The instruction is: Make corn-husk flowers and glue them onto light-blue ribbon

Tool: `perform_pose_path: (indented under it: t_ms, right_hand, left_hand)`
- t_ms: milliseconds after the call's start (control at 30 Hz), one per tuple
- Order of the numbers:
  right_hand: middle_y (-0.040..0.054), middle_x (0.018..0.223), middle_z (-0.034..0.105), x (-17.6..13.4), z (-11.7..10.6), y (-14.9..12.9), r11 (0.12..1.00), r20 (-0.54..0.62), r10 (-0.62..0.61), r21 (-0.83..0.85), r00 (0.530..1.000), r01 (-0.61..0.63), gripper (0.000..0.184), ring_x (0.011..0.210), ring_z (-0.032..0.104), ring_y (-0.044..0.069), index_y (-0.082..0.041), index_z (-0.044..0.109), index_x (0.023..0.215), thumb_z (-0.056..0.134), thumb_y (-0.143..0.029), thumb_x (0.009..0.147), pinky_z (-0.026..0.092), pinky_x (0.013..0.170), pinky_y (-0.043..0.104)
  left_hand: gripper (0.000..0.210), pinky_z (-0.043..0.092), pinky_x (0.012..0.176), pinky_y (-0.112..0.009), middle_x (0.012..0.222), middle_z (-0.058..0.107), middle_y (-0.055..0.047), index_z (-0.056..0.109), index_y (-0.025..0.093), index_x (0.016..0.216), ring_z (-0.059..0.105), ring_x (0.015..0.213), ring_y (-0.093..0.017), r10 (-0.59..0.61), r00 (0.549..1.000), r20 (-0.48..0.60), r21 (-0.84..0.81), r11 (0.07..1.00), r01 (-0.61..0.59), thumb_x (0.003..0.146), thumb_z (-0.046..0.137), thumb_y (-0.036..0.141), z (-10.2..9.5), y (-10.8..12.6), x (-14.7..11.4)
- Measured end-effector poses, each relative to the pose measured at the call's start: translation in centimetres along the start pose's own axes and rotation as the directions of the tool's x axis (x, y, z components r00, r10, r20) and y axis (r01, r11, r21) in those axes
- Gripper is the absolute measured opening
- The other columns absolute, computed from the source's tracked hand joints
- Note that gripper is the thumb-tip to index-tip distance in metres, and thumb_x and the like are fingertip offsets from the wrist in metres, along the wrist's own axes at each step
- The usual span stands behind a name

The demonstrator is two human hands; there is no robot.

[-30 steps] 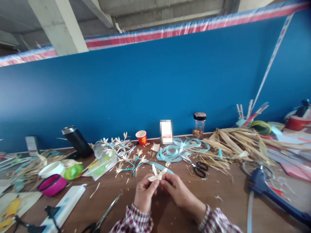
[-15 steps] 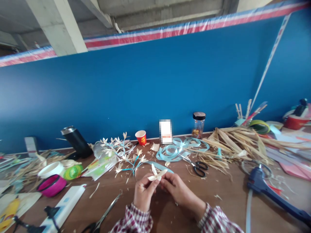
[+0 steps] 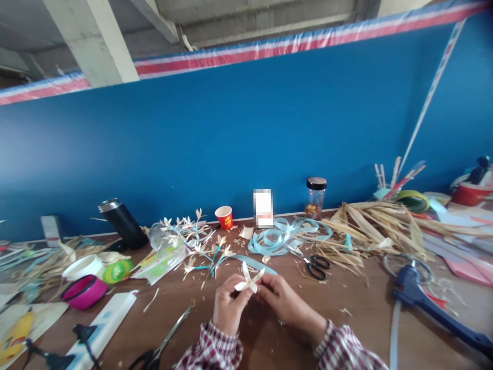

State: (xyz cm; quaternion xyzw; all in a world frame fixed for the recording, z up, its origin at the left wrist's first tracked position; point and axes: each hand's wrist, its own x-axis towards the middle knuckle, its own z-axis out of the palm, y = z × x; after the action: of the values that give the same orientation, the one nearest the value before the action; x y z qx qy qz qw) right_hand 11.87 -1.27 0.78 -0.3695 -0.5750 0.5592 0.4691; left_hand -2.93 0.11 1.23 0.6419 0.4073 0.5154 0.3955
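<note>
Cream flower: one, held above the brown table between two hands; four petals visible, one up and slightly left, one to upper right, one left, one short to lower right. Long axis of the petal span slants from lower left to upper right; open face towards the viewer; base hidden by fingers.

Left hand: one, thumb and forefinger pinched on the flower. Right hand: one, thumb and forefinger drawn together at the flower's right side; cannot tell whether clamped on it.

Scissors: two pairs, one beyond the right hand, one left of the left hand. Red paper cup: one. Lidded jar: one. Black flask: one, tilted. Blue glue gun: one. Dried husks: one heap, strips uncounted.
</note>
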Motion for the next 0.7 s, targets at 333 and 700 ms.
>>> perform_pose_path:
  t_ms: [333,700]
  right_hand:
    - [0.001,0.076,0.058,-0.2,-0.4,-2.0,0.995,-0.08,-0.095,0.037,0.992,0.098,0.024,0.07,0.05,0.013,-0.015,0.059,0.085,0.054,-0.038,0.084,0.039,0.068,0.024]
    - [-0.0041,0.061,0.046,0.0,-0.3,-1.1,0.995,-0.132,-0.049,0.076,0.99,0.059,0.031,0.055,0.036,0.008,-0.015,0.054,0.073,0.06,-0.045,0.077,0.031,0.052,0.02]
  left_hand:
    - [0.022,0.041,0.054,-0.023,0.06,0.052,0.0,0.057,0.015,0.056,0.048,0.057,-0.012,0.043,0.999,-0.027,0.04,0.998,-0.042,0.072,0.065,0.028,-0.2,-1.1,0.1]
    - [0.024,0.037,0.051,-0.022,0.056,0.048,0.002,0.053,0.016,0.052,0.044,0.054,-0.011,0.008,1.0,0.025,0.013,1.0,-0.009,0.07,0.066,0.025,0.2,-0.7,-0.3]
